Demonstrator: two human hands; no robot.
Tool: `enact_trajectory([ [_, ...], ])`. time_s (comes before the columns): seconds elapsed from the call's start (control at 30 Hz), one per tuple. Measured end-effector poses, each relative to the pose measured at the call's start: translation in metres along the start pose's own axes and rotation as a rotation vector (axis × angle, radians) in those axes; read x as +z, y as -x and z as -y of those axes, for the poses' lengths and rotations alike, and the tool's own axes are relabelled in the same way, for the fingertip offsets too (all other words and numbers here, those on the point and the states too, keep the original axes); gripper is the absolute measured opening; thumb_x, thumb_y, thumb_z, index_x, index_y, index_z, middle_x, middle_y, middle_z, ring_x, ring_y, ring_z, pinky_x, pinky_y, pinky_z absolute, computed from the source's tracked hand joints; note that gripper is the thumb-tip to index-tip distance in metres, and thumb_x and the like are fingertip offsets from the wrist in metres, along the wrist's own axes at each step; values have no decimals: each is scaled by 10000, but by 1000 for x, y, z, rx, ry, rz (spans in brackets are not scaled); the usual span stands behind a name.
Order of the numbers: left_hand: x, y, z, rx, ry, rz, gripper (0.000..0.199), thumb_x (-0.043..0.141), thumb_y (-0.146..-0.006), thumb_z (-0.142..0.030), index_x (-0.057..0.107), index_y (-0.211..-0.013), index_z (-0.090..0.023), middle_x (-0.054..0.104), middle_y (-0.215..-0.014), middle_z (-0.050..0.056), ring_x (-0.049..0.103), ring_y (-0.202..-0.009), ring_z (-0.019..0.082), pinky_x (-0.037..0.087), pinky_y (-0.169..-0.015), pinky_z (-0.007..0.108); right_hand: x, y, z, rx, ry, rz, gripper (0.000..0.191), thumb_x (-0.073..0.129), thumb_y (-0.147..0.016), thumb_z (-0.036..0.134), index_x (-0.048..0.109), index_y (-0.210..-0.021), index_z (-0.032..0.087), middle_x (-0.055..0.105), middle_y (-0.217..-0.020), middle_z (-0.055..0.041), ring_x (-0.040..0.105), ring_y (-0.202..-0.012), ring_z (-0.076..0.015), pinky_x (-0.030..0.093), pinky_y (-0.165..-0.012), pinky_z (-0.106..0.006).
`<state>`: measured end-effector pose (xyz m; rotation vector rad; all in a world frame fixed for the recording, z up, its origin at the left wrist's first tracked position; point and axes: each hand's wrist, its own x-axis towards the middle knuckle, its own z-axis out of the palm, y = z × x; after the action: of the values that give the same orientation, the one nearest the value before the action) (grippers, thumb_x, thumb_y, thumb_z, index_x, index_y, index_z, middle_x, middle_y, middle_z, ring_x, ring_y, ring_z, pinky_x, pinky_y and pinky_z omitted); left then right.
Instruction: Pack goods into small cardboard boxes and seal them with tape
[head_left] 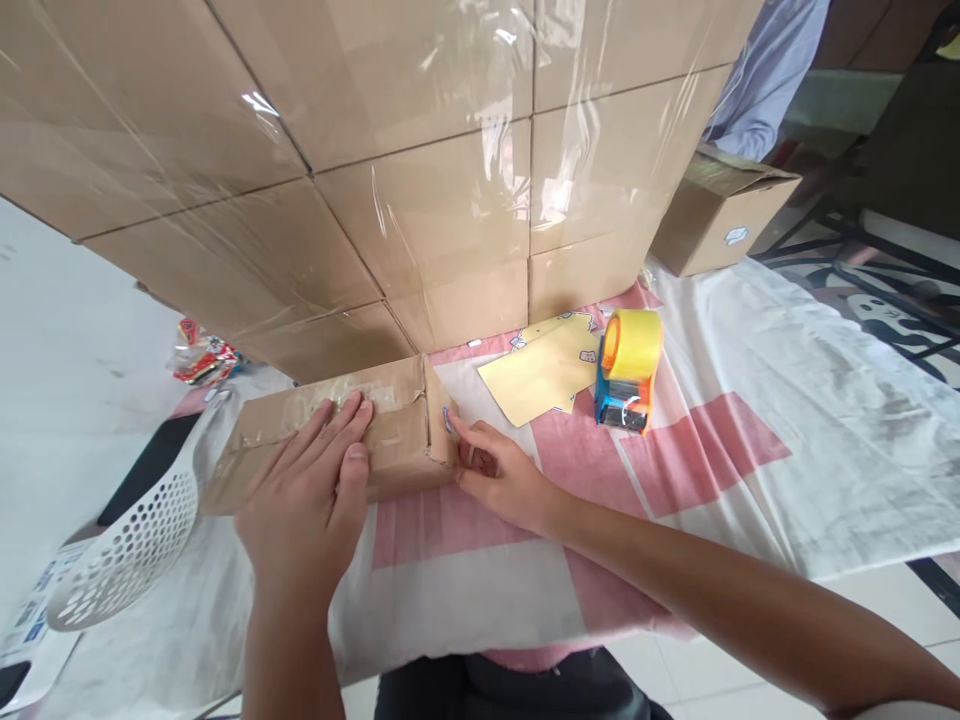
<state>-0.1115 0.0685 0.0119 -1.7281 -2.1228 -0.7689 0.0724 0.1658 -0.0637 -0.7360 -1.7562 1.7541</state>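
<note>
A long brown cardboard box (397, 440) lies on the cloth-covered table, with clear tape along its top. My left hand (311, 490) rests palm down on that top, fingers stretched out. At the box's right end, my right hand (502, 475) has its index fingertip against a small blue-and-white sticker (448, 420) on the end face. Its thumb is apart, near the lower corner, and the other fingers are partly curled and hidden. Right of this hand lie yellow sticker sheets (536, 375) and a blue-and-orange tape dispenser (626, 400) with a yellow roll.
Stacked cartons (450, 210) wrapped in clear film rise behind the box. Another carton (720, 215) with a sticker stands at the back right, near a person's light-blue sleeve (772, 80). At left are a white perforated basket (135, 550), a black flat object (150, 465) and red packets (202, 355).
</note>
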Motion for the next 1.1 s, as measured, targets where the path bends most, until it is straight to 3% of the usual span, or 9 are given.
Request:
enact_trajectory([
  [0.27, 0, 2, 1, 12, -9, -15, 429, 375, -1021, -306, 654, -1345, -282, 658, -1387, 7, 537, -1379, 238, 391, -1151, 424, -6, -5, -2, 10, 36, -10, 650, 630, -816, 157, 562, -1447, 293, 502, -973, 14, 440, -671, -90, 453, -657, -259],
  [0.37, 0, 3, 1, 6, -16, -16, 431, 364, -1026, -313, 655, -1343, -279, 657, -1389, 10, 537, -1380, 235, 382, -1158, 427, -2, 1, -2, -32, 35, -93, 560, 604, -834, 157, 632, -1380, 275, 490, -936, 14, 448, -690, -96, 444, -666, -256],
  [0.5, 1, 3, 0, 10, -16, -8, 435, 358, -1029, -314, 653, -1344, -258, 656, -1390, 24, 534, -1383, 237, 384, -1155, 426, 0, 9, 0, -55, 43, 7, 583, 598, -822, 148, 624, -1395, 253, 496, -869, 22, 446, -680, -106, 432, -656, -263],
  [0.63, 1, 2, 2, 10, -18, -18, 431, 364, -1025, -313, 659, -1336, -275, 660, -1384, 17, 540, -1377, 239, 387, -1155, 427, -3, 7, 2, -82, 57, -96, 525, 600, -831, 169, 671, -1343, 261, 511, -880, 16, 434, -674, -104, 429, -665, -269],
  [0.77, 1, 2, 2, -7, -16, -15, 427, 369, -1023, -318, 661, -1333, -286, 668, -1373, 19, 543, -1374, 242, 392, -1151, 436, -6, 1, 1, -41, -27, 23, 606, 597, -828, 159, 600, -1423, 274, 496, -800, 35, 418, -649, -105, 416, -627, -253],
  [0.87, 0, 3, 1, -12, -10, -17, 426, 366, -1027, -322, 663, -1329, -286, 673, -1367, 23, 544, -1374, 242, 394, -1150, 444, -8, -3, -1, -56, -37, -51, 579, 563, -834, 144, 626, -1393, 280, 506, -821, 31, 406, -645, -104, 416, -626, -253],
  [1.0, -1, 2, 2, -14, -33, -3, 428, 361, -1030, -315, 665, -1327, -267, 671, -1369, 36, 548, -1369, 261, 409, -1126, 458, -9, -6, -2, -8, -60, 93, 721, 574, -828, 124, 479, -1515, 318, 500, -812, 37, 427, -624, -101, 411, -596, -246],
  [1.1, -1, 1, 3, -24, -43, 10, 423, 365, -1028, -317, 668, -1321, -275, 670, -1370, 31, 547, -1368, 269, 415, -1115, 465, -11, -7, 0, 24, -33, 94, 759, 602, -838, 145, 420, -1544, 352, 507, -891, 30, 428, -615, -84, 423, -604, -249],
])
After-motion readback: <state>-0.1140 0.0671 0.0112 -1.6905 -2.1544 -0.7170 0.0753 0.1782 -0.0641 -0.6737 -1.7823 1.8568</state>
